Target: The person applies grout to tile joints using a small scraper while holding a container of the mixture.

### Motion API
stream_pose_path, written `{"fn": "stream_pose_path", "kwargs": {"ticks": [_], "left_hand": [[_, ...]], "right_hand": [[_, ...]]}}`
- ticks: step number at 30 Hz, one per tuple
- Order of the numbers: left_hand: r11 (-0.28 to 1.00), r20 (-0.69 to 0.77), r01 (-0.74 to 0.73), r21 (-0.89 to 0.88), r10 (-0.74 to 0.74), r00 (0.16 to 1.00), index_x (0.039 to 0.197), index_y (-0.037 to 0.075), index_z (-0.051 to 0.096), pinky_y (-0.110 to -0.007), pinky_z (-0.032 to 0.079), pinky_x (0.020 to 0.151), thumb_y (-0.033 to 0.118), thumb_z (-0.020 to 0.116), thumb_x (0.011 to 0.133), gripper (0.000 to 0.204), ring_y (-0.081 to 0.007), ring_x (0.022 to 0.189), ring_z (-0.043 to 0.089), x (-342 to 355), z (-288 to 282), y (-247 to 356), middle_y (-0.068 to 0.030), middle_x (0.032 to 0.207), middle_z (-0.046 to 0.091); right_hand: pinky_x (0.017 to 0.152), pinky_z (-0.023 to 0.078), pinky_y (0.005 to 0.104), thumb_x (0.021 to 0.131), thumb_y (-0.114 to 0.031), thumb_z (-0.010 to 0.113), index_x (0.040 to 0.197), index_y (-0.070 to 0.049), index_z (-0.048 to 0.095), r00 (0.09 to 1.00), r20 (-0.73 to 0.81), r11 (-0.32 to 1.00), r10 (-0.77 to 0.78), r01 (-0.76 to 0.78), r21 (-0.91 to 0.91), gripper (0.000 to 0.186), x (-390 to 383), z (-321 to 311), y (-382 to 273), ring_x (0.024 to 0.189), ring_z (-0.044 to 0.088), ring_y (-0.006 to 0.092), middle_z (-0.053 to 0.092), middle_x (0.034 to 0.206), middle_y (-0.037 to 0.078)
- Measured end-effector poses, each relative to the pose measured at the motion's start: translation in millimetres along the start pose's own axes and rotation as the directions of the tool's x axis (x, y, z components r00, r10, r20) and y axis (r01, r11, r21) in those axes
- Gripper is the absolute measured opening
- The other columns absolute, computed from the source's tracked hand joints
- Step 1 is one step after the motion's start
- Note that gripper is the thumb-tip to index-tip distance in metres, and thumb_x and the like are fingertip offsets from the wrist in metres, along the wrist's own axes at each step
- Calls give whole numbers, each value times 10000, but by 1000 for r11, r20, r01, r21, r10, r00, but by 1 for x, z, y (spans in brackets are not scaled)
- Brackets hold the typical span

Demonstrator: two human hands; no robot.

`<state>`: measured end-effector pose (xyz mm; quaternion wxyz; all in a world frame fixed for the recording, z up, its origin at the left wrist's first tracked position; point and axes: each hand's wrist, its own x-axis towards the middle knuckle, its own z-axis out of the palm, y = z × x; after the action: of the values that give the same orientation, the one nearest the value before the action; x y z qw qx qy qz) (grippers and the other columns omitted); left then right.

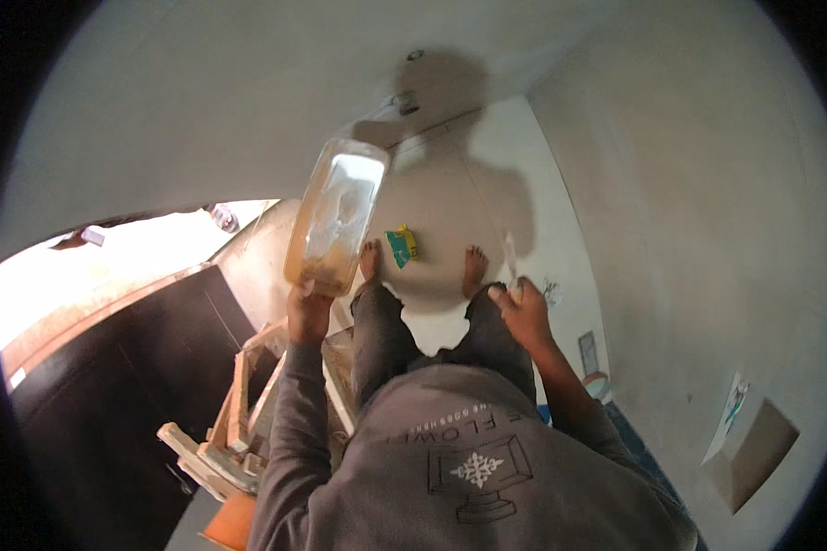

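My left hand point(309, 314) grips the lower end of a long, clear plastic container point(338, 213), raised well off the floor and tilted. Brownish residue gathers at the container's near end, and light glares off its middle. On the right, my right hand point(526, 312) is closed around a slim pale tool point(511, 253) that points up and away from me. Its exact kind is too small to tell. The two hands are apart, on either side of my knees. Between my bare feet lies a green and yellow packet point(401, 246).
A wooden frame point(239, 404) stands close by my left arm, with an orange object point(230, 522) below it. Farther left are a dark panel point(138, 367) and a bright opening point(110, 266). Pale walls point(689, 202) rise ahead and right; a small tub point(597, 386) sits behind my right forearm.
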<state>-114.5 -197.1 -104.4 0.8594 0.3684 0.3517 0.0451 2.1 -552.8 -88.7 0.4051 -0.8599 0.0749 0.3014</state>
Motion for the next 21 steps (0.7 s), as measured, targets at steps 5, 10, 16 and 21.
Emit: {"fn": "stream_pose_path", "kwargs": {"ticks": [5,10,16,21], "left_hand": [[993,-231,-109,-34,98,968,1264,61,485,-428,447,954,259,640,814,515,-238,1092,561,-13,-44,-25,-69,1165,583],[981,-349,-189,-34,165,922,1231,40,507,-397,478,914,239,616,834,457,-221,1057,575,-4,-114,-47,-57,1157,584],[977,-483,-215,-17,180,857,1205,34,524,-395,491,886,204,600,838,412,-219,1024,587,49,-253,-74,-54,1127,598],[983,-451,-178,-51,136,882,1165,33,533,-405,492,868,180,591,786,410,-225,994,584,131,-377,-105,-57,1091,593]], "right_hand": [[630,475,420,778,-376,740,888,36,584,954,266,963,-141,194,-187,454,34,44,34,688,614,348,627,765,194],[577,467,427,815,-419,704,793,22,610,885,378,870,-270,393,-298,452,78,120,52,592,606,314,600,639,171],[560,483,386,847,-373,682,844,23,596,874,451,956,-184,265,-124,406,139,228,47,600,619,219,622,672,107],[727,486,438,829,-334,670,943,40,604,882,390,919,-265,354,-176,396,214,319,63,785,632,382,639,828,229]]}}
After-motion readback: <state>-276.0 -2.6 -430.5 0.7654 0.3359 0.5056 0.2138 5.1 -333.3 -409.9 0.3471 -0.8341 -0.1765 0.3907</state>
